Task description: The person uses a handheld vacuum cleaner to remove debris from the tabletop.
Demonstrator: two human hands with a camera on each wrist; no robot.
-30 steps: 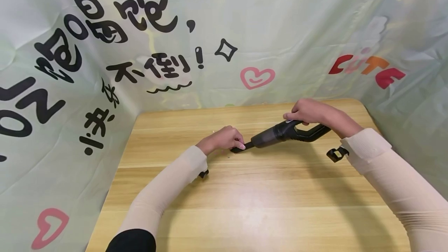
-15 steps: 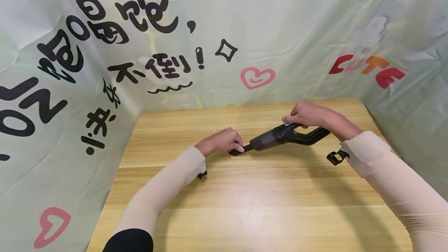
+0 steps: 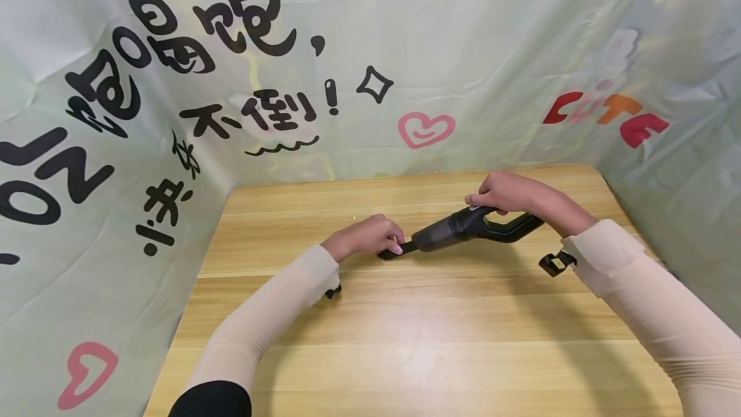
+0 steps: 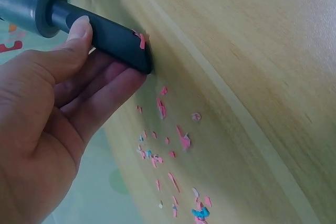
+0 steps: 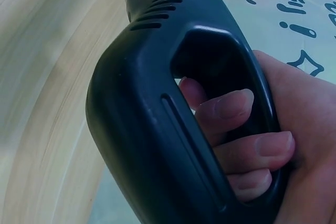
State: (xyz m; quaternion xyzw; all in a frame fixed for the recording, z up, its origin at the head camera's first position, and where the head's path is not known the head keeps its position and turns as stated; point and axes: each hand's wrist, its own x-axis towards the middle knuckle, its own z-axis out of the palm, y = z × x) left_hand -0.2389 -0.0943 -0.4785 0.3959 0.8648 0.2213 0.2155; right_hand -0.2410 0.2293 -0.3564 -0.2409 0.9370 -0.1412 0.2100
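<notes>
Head view: pale sleeves [image 3: 648,301] are spanning the near half of a wooden table [image 3: 417,352], and a small black clip [image 3: 557,264] is sitting by the right cuff. Beyond them, the right hand [image 3: 512,192] is gripping the handle [image 5: 152,114] of a black handheld vacuum [image 3: 476,224], its fingers curling through the loop, while the vacuum is slanting down leftward over the far half of the table. Ahead of the handle the smoky dust cup [image 3: 437,235] is forming the vacuum's front end; what it is holding cannot be made out. The left hand [image 3: 370,234] is pinching the flat black nozzle [image 4: 113,38], nearly closed around it, thumb lying on one face and fingers behind. A pink scrap [image 4: 140,39] is showing at the nozzle's tip, and small pink, blue and whitish bits [image 4: 186,141] are lying loose on the wood near it; whether the tip is touching the wood is unclear. Farthest back, a pale cloth backdrop [image 3: 492,50] is enclosing the table, bearing black lettering [image 3: 257,21], pink hearts [image 3: 403,136] and a colourful "CUTE" [image 3: 642,129]
</notes>
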